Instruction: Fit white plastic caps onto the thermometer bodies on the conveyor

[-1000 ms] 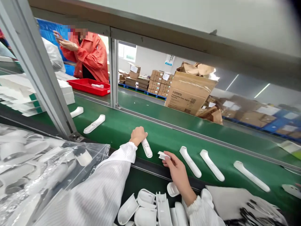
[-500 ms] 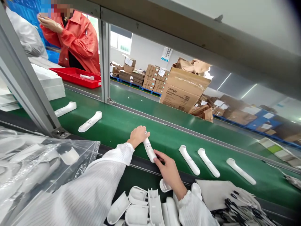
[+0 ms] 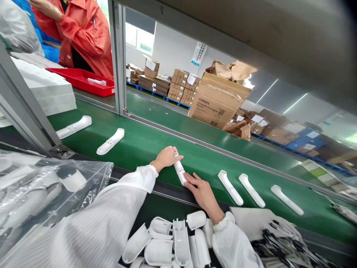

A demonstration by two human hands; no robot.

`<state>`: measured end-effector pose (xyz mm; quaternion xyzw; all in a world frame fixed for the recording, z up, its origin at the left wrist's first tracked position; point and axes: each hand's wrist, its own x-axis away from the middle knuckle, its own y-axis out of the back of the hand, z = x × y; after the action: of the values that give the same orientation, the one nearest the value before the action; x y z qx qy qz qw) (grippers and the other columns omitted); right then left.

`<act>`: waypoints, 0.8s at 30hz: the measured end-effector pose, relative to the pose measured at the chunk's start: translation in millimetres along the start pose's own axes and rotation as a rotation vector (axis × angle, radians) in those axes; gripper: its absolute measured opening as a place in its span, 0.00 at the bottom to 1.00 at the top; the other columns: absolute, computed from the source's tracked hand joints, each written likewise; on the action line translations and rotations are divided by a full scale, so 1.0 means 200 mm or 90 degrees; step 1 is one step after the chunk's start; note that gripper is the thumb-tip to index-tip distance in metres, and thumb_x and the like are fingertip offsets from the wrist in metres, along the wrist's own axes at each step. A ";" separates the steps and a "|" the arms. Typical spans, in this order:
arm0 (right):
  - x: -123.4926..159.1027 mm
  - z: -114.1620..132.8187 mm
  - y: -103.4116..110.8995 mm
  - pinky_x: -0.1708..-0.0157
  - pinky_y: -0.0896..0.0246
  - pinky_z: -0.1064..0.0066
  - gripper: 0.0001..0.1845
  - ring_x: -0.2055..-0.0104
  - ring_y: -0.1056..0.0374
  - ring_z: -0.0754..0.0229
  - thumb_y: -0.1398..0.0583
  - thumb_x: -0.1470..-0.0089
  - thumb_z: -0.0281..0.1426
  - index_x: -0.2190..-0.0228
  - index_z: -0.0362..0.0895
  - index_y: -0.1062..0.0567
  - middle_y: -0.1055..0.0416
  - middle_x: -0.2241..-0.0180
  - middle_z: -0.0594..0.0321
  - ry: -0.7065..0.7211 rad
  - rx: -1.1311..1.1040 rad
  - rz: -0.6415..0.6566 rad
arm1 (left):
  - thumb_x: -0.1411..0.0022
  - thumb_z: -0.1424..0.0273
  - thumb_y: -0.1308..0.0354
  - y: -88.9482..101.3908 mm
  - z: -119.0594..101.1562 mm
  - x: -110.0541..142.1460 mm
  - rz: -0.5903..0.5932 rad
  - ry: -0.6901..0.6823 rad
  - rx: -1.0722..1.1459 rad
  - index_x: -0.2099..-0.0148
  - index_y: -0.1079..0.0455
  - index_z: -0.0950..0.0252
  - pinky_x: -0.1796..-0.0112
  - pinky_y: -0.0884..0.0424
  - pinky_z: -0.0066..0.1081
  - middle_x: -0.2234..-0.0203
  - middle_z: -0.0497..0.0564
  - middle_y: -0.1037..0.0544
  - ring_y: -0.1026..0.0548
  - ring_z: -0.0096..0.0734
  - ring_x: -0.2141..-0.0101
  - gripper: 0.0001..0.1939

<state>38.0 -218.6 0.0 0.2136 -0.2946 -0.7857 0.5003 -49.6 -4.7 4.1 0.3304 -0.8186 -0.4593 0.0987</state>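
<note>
My left hand (image 3: 166, 158) grips the far end of a white wand-shaped plastic device (image 3: 180, 172) at the near edge of the green conveyor belt (image 3: 150, 149). Small dark markings show on the device's upper face. At its near end, the fingers and thumb of my right hand (image 3: 201, 190) are closed around it. Directly below my hands lies a pile of loose white plastic covers (image 3: 158, 252), curved like shells. More white wand-shaped devices rest on the belt: one (image 3: 111, 141) to the left with its marked face up, and several (image 3: 230, 188) to the right.
A clear plastic bag of white parts (image 3: 69, 182) lies at left, beside a metal post (image 3: 30, 104). Black-tipped cords (image 3: 281, 242) are heaped at lower right. Across the belt are a red tray (image 3: 75, 83), a person in a red jacket (image 3: 89, 41) and a large carton (image 3: 217, 100).
Both hands and the held device have shifted slightly right in view. My right hand's fingers are straighter along the device's near end. A white cover below that hand now shows more fully.
</note>
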 end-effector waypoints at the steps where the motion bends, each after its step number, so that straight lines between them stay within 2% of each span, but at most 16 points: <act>1: 0.00 -0.01 0.01 0.34 0.52 0.52 0.19 0.34 0.47 0.49 0.39 0.43 0.33 0.49 0.55 0.24 0.29 0.46 0.70 -0.001 0.013 -0.005 | 0.40 0.53 0.43 0.00 -0.01 0.00 0.002 -0.010 0.011 0.63 0.27 0.64 0.61 0.30 0.30 0.64 0.54 0.22 0.23 0.40 0.61 0.19; 4: -0.01 -0.02 0.01 0.35 0.50 0.55 0.19 0.34 0.45 0.50 0.39 0.42 0.33 0.49 0.54 0.24 0.29 0.46 0.69 0.004 0.048 -0.023 | 0.40 0.56 0.45 0.00 -0.03 -0.01 0.029 -0.028 0.055 0.64 0.26 0.64 0.61 0.31 0.29 0.66 0.52 0.20 0.23 0.39 0.62 0.16; 7: -0.01 -0.01 -0.01 0.38 0.45 0.55 0.19 0.37 0.40 0.50 0.40 0.41 0.33 0.48 0.55 0.24 0.28 0.46 0.68 0.026 0.090 -0.064 | 0.39 0.54 0.47 0.00 -0.03 -0.02 0.068 -0.055 0.094 0.56 0.25 0.62 0.59 0.30 0.28 0.60 0.50 0.20 0.23 0.38 0.59 0.19; 10: 0.00 0.05 -0.02 0.44 0.39 0.56 0.18 0.45 0.32 0.50 0.38 0.43 0.34 0.49 0.53 0.23 0.25 0.48 0.64 0.054 0.112 -0.153 | 0.39 0.50 0.49 0.01 0.00 -0.03 0.027 -0.055 0.065 0.45 0.30 0.61 0.54 0.31 0.31 0.51 0.51 0.23 0.25 0.40 0.52 0.27; 12: 0.02 0.10 0.00 0.50 0.35 0.61 0.16 0.53 0.29 0.53 0.37 0.45 0.33 0.54 0.50 0.20 0.22 0.54 0.61 0.083 0.078 -0.194 | 0.37 0.50 0.51 0.04 0.03 -0.04 -0.022 -0.026 0.034 0.43 0.32 0.62 0.53 0.31 0.32 0.49 0.52 0.24 0.25 0.41 0.51 0.29; 13: 0.03 0.12 0.02 0.54 0.34 0.64 0.14 0.57 0.29 0.56 0.38 0.45 0.31 0.57 0.49 0.19 0.22 0.58 0.62 0.104 0.047 -0.183 | 0.37 0.51 0.52 0.06 0.05 -0.04 -0.041 -0.009 0.025 0.43 0.31 0.62 0.53 0.31 0.32 0.50 0.52 0.23 0.25 0.41 0.52 0.28; 14: 0.05 0.13 0.05 0.58 0.34 0.67 0.12 0.61 0.29 0.58 0.39 0.46 0.29 0.59 0.48 0.19 0.22 0.62 0.62 0.128 0.011 -0.143 | 0.36 0.52 0.52 0.09 0.06 -0.04 -0.055 0.008 0.017 0.44 0.31 0.62 0.54 0.31 0.33 0.50 0.52 0.23 0.25 0.40 0.53 0.26; 16: 0.07 0.15 0.10 0.65 0.36 0.72 0.14 0.66 0.31 0.61 0.40 0.48 0.26 0.62 0.48 0.18 0.23 0.65 0.65 0.169 -0.059 0.014 | 0.36 0.55 0.53 0.13 0.08 -0.04 -0.075 0.039 0.001 0.46 0.30 0.61 0.55 0.30 0.33 0.52 0.50 0.22 0.24 0.40 0.55 0.23; 17: 0.08 0.15 0.12 0.65 0.36 0.72 0.14 0.66 0.31 0.62 0.40 0.49 0.25 0.62 0.49 0.18 0.23 0.65 0.66 0.186 -0.082 0.106 | 0.36 0.57 0.52 0.15 0.09 -0.03 -0.082 0.053 -0.010 0.47 0.29 0.60 0.56 0.30 0.33 0.53 0.50 0.21 0.24 0.40 0.56 0.21; 19: 0.10 0.15 0.16 0.59 0.37 0.71 0.16 0.62 0.31 0.60 0.38 0.52 0.25 0.61 0.50 0.18 0.23 0.63 0.66 0.212 -0.090 0.254 | 0.36 0.59 0.52 0.18 0.08 -0.01 -0.095 0.075 -0.032 0.49 0.28 0.59 0.57 0.30 0.33 0.54 0.49 0.21 0.24 0.41 0.56 0.19; 20: 0.11 0.15 0.17 0.55 0.38 0.70 0.17 0.59 0.31 0.59 0.37 0.53 0.25 0.61 0.51 0.18 0.23 0.62 0.66 0.222 -0.078 0.297 | 0.35 0.60 0.52 0.19 0.07 0.00 -0.104 0.084 -0.041 0.49 0.28 0.59 0.57 0.30 0.33 0.53 0.49 0.21 0.24 0.41 0.55 0.18; 22: 0.13 0.16 0.17 0.48 0.42 0.66 0.19 0.54 0.33 0.57 0.37 0.56 0.23 0.62 0.51 0.17 0.24 0.59 0.65 0.234 -0.038 0.331 | 0.35 0.62 0.51 0.20 0.06 0.02 -0.135 0.105 -0.053 0.49 0.28 0.58 0.57 0.30 0.33 0.53 0.49 0.22 0.25 0.40 0.54 0.16; 24: 0.14 0.16 0.16 0.49 0.43 0.65 0.20 0.55 0.34 0.57 0.39 0.57 0.20 0.64 0.51 0.17 0.24 0.61 0.65 0.227 0.000 0.332 | 0.34 0.64 0.51 0.21 0.07 0.03 -0.175 0.127 -0.069 0.49 0.29 0.58 0.56 0.30 0.33 0.52 0.50 0.23 0.26 0.39 0.53 0.16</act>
<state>27.7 -247.1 43.6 0.2654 -0.2473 -0.5811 0.7285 -79.1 15.8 29.8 0.4776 -0.7259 -0.4766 0.1332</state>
